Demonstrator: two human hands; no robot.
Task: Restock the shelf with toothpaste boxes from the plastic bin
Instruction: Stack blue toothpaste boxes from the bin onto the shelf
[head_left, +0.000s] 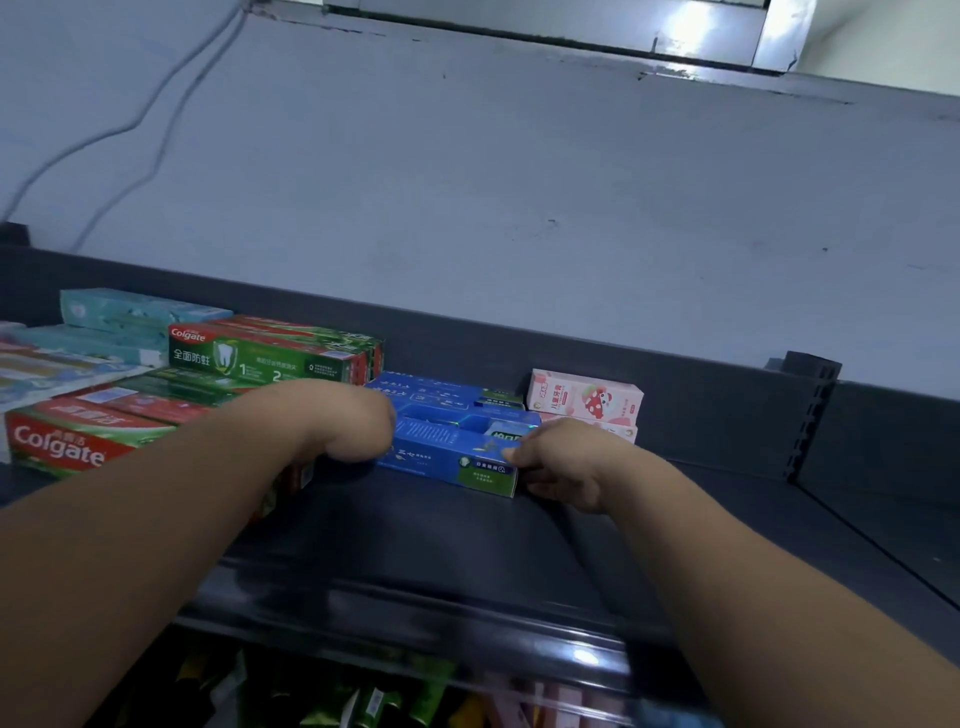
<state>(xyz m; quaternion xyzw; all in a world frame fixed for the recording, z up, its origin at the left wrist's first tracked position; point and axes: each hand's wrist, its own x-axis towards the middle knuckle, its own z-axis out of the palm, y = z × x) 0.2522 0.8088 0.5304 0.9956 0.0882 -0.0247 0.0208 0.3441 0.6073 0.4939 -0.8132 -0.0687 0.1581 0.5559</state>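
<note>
A blue toothpaste box (447, 452) lies on the dark top shelf (426, 525), in front of two more blue boxes (441, 397). My left hand (343, 421) bends down over its left end, fingers hidden behind the wrist. My right hand (558, 457) grips the box's right end, thumb on top and fingers curled at the end face. Green and red Colgate boxes (260, 356) are stacked to the left. Pink boxes (584, 397) stand behind my right hand. The plastic bin is out of view.
A pale wall (519, 208) rises behind the shelf, with a cable (130, 130) hanging at the left. A shelf upright (810, 415) stands at the right, with bare shelf surface before it. Below the shelf's front lip (415, 613), more packaged goods show dimly.
</note>
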